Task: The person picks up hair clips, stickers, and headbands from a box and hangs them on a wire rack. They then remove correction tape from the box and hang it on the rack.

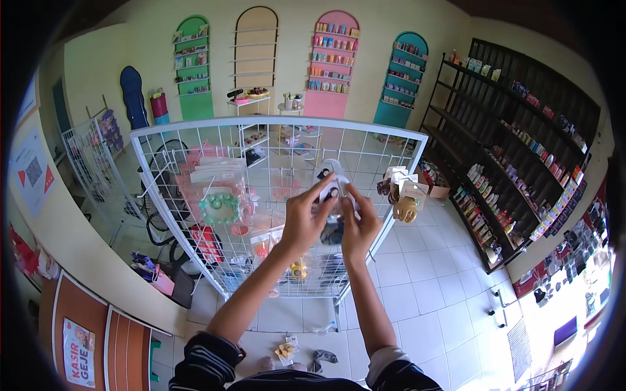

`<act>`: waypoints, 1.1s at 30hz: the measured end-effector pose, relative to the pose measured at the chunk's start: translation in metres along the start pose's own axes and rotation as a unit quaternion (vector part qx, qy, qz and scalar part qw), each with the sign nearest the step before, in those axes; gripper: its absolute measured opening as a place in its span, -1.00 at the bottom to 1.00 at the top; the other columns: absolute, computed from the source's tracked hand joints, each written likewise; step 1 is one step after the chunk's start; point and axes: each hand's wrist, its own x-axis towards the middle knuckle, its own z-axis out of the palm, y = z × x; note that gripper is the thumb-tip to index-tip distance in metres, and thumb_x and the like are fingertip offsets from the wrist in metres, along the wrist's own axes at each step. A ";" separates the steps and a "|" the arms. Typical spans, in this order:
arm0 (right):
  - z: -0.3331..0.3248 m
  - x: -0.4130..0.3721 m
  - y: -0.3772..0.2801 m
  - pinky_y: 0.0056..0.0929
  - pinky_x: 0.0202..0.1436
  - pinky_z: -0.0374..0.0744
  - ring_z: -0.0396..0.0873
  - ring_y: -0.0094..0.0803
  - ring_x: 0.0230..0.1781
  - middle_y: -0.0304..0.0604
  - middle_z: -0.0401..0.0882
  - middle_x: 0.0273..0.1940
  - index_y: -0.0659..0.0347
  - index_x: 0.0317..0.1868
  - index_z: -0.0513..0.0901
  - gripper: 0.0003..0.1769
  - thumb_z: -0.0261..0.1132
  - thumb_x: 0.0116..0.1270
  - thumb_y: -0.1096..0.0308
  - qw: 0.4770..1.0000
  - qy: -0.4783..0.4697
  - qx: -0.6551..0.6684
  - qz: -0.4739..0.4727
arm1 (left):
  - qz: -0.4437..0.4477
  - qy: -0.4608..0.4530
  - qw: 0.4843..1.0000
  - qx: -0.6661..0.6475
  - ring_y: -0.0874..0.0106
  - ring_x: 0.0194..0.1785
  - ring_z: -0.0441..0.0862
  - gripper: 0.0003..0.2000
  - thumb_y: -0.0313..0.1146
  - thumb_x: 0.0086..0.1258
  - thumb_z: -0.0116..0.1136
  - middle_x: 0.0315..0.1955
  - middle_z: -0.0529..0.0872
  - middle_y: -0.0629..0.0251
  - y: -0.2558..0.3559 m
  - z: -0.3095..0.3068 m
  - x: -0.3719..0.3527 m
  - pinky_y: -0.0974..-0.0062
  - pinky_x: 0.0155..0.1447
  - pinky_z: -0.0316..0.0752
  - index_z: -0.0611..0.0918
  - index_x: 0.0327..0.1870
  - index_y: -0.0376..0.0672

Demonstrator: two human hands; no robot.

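L hand point(303, 221), R hand point(360, 228) on 1 white pkt point(334, 174); 1 rack point(274, 120)

Back wall: arched shelves point(333, 65), stocked.
Right wall: dark rack point(515, 150) of small goods.
Floor: white tiles point(424, 306); loose packets point(287, 350).
Lower left: poster point(78, 352), "KASIR GEJE".

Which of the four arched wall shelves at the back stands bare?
The cream arch, second from the left: its shelves look bare, while the green arch, pink arch and teal arch all carry goods.
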 end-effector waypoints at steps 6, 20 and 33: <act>0.025 0.020 0.053 -0.54 -0.40 0.49 0.54 -0.45 -0.37 -0.10 0.56 -0.32 0.17 -0.09 0.62 -0.70 0.23 0.13 0.57 0.997 0.034 -0.060 -0.019 | 0.056 0.003 0.992 0.110 0.21 -0.43 0.53 -0.56 -0.50 0.16 0.14 -0.43 0.55 0.10 -0.049 0.007 0.019 0.36 -0.36 0.40 0.45 0.12 -0.16; 0.034 0.022 0.096 -0.29 -0.07 0.42 0.48 -0.21 -0.14 -0.09 0.54 -0.23 0.20 -0.10 0.56 -0.70 0.27 0.10 0.50 0.948 0.117 -0.222 -0.197 | 0.088 0.113 0.951 0.275 0.23 -0.21 0.51 -0.49 -0.50 0.12 0.12 -0.29 0.54 0.22 -0.071 0.030 0.011 0.34 -0.21 0.44 0.40 0.18 -0.06; -0.012 -0.371 0.071 -0.31 0.28 0.15 0.15 -0.28 0.28 -0.09 0.15 0.28 0.23 0.31 0.12 -0.38 -0.23 0.40 -0.01 0.685 -0.355 0.248 0.586 | -0.580 0.182 0.790 0.075 0.03 0.31 0.12 -0.48 -0.15 0.34 -0.18 0.17 0.26 -0.05 -0.051 0.012 -0.409 0.24 0.32 0.09 0.21 0.25 -0.27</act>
